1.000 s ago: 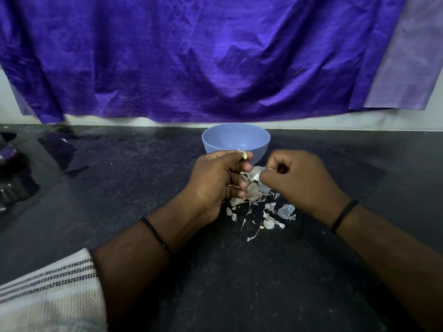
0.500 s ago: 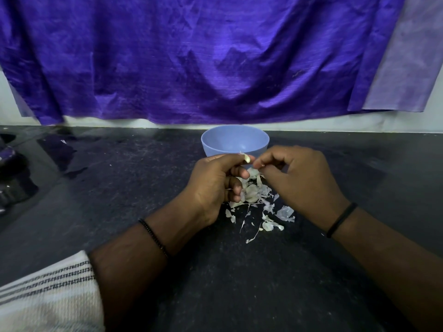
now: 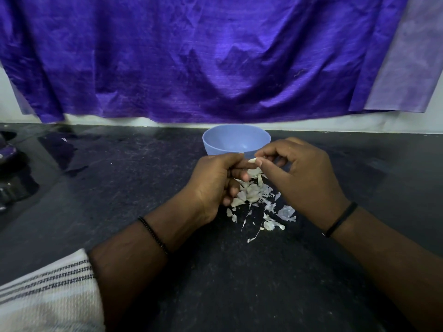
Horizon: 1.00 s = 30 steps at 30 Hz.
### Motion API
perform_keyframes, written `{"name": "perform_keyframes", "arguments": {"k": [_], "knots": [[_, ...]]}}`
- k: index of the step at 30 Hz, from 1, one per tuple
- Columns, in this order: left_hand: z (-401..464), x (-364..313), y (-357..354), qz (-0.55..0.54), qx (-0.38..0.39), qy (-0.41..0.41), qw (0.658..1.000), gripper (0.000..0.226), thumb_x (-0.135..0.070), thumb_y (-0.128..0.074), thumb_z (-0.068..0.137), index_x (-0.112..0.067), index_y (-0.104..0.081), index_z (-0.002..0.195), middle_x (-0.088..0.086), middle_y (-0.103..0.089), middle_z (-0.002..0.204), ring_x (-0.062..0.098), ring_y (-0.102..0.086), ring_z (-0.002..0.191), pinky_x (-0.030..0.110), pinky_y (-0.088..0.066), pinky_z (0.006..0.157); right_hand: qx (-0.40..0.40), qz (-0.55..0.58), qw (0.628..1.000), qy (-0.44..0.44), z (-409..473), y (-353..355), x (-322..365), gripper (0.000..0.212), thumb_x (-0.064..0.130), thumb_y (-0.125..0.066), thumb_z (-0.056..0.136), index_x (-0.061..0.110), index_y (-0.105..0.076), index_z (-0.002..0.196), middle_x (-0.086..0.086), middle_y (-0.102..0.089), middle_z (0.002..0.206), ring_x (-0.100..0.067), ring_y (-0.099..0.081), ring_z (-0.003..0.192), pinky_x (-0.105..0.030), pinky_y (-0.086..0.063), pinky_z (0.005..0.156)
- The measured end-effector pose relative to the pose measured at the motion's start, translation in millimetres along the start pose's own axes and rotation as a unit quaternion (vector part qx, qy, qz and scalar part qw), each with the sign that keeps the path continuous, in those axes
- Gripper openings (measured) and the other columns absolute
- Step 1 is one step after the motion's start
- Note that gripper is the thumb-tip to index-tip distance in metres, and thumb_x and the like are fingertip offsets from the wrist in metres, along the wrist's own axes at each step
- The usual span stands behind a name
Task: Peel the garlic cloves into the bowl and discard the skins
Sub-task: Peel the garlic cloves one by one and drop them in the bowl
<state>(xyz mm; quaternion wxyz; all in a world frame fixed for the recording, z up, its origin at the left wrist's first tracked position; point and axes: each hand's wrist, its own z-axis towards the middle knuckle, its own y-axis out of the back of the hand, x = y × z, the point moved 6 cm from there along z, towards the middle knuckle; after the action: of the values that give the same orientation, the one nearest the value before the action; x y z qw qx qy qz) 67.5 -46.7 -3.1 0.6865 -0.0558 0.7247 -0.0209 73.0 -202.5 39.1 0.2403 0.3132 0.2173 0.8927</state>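
Note:
A light blue bowl (image 3: 225, 142) stands on the dark counter, just behind both hands; its visible inside looks bare. My left hand (image 3: 215, 180) grips a small garlic clove (image 3: 253, 160) between thumb and forefinger, fingers curled. My right hand (image 3: 297, 173) pinches the tip of the same clove with thumb and forefinger. Below the hands lies a heap of pale garlic skins and pieces (image 3: 256, 200), scattered toward me on the counter.
The dark speckled counter (image 3: 119, 188) stretches to both sides. A purple cloth (image 3: 215, 56) hangs on the wall behind the bowl. Dark objects (image 3: 9, 168) sit at the far left edge. My striped sleeve (image 3: 48, 295) shows at lower left.
My right hand rose from a fist beside the pile and moved left to the clove held by my left hand, now pinching its tip. The left hand stayed almost still.

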Motion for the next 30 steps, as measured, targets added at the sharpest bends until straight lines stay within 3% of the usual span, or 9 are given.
{"name": "perform_keyframes", "arguments": {"k": [5, 11, 14, 16, 21, 24, 26, 28, 30], "knots": [[-0.1, -7.2, 11.1, 0.031, -0.1, -0.051, 0.993, 0.028, -0.024, -0.054, 0.101, -0.005, -0.073, 0.093, 0.002, -0.059, 0.064, 0.009, -0.04, 0.038, 0.017, -0.023, 0.033, -0.033, 0.06, 0.995, -0.068, 13.2, -0.7, -9.2, 0.003, 0.02, -0.077, 0.086, 0.022, -0.076, 0.085, 0.01, -0.066, 0.076, -0.003, -0.056, 0.065, -0.013, -0.045, 0.062], [1.5, -14.6, 22.0, 0.026, -0.171, -0.096, 0.98, 0.018, -0.012, -0.061, 0.094, 0.0, -0.071, 0.085, 0.008, -0.059, 0.068, 0.011, -0.04, 0.037, 0.016, -0.029, 0.033, -0.043, 0.054, 0.992, -0.11, 65.5, -10.0, -20.0, 0.009, 0.025, -0.079, 0.082, 0.022, -0.072, 0.076, 0.011, -0.066, 0.067, 0.002, -0.054, 0.059, -0.013, -0.043, 0.059], [5.5, -11.4, 25.4, 0.041, -0.185, -0.1, 0.977, 0.015, -0.008, -0.064, 0.093, -0.002, -0.07, 0.08, 0.007, -0.059, 0.067, 0.01, -0.042, 0.037, 0.018, -0.031, 0.035, -0.005, 0.031, 0.991, -0.133, 79.0, -26.1, -32.1, 0.01, 0.023, -0.075, 0.084, 0.021, -0.076, 0.074, 0.011, -0.067, 0.065, -0.003, -0.058, 0.06, -0.023, -0.046, 0.058], [6.9, -10.0, 25.9, 0.047, -0.186, -0.108, 0.975, 0.018, -0.006, -0.063, 0.093, -0.008, -0.069, 0.075, 0.004, -0.059, 0.064, 0.01, -0.044, 0.039, 0.02, -0.035, 0.037, 0.013, 0.015, 0.989, -0.146, 80.1, -34.5, -39.4, 0.014, 0.022, -0.07, 0.089, 0.018, -0.077, 0.077, 0.013, -0.07, 0.072, -0.007, -0.065, 0.068, -0.031, -0.054, 0.067], [7.2, -11.3, 26.7, 0.071, -0.196, -0.12, 0.971, 0.023, -0.01, -0.059, 0.087, -0.008, -0.068, 0.066, 0.004, -0.056, 0.059, 0.016, -0.045, 0.048, 0.029, -0.039, 0.048, -0.009, 0.052, 0.988, -0.142, 68.7, -28.0, -28.3, 0.016, 0.023, -0.068, 0.091, 0.017, -0.074, 0.078, 0.015, -0.067, 0.073, 0.002, -0.058, 0.065, -0.013, -0.043, 0.063], [4.7, -15.4, 22.8, 0.123, -0.189, -0.131, 0.966, 0.029, -0.031, -0.052, 0.075, -0.011, -0.065, 0.058, 0.005, -0.057, 0.055, 0.018, -0.045, 0.051, 0.036, -0.039, 0.056, 0.007, 0.083, 0.986, -0.144, 51.2, -17.4, -9.6, 0.031, 0.031, -0.063, 0.095, 0.01, -0.072, 0.074, 0.014, -0.069, 0.068, -0.005, -0.061, 0.065, -0.022, -0.048, 0.064], [3.5, -16.5, 21.7, 0.166, -0.18, -0.144, 0.959, 0.043, -0.039, -0.056, 0.084, -0.007, -0.064, 0.056, 0.01, -0.059, 0.053, 0.018, -0.048, 0.048, 0.033, -0.042, 0.058, 0.027, 0.093, 0.984, -0.146, 36.4, -11.0, -0.8, 0.041, 0.035, -0.06, 0.098, 0.007, -0.069, 0.069, 0.014, -0.067, 0.062, -0.012, -0.062, 0.063, -0.028, -0.049, 0.064], [3.2, -19.2, 23.1, 0.231, -0.179, -0.171, 0.941, 0.048, -0.037, -0.061, 0.095, -0.006, -0.066, 0.058, 0.007, -0.061, 0.052, 0.015, -0.052, 0.048, 0.029, -0.044, 0.057, 0.043, 0.078, 0.986, -0.143, 22.1, -6.4, 0.0, 0.038, 0.035, -0.063, 0.096, 0.01, -0.068, 0.069, 0.008, -0.068, 0.064, -0.014, -0.061, 0.061, -0.029, -0.048, 0.062], [2.8, -21.1, 22.3, 0.308, -0.169, -0.194, 0.916, 0.035, -0.032, -0.068, 0.093, -0.011, -0.069, 0.065, 0.001, -0.063, 0.057, 0.008, -0.055, 0.052, 0.025, -0.042, 0.055, 0.057, 0.04, 0.988, -0.139, 9.2, -5.0, -6.7, 0.023, 0.031, -0.071, 0.091, 0.016, -0.068, 0.074, 0.002, -0.068, 0.067, -0.009, -0.059, 0.061, -0.024, -0.046, 0.061]]}}
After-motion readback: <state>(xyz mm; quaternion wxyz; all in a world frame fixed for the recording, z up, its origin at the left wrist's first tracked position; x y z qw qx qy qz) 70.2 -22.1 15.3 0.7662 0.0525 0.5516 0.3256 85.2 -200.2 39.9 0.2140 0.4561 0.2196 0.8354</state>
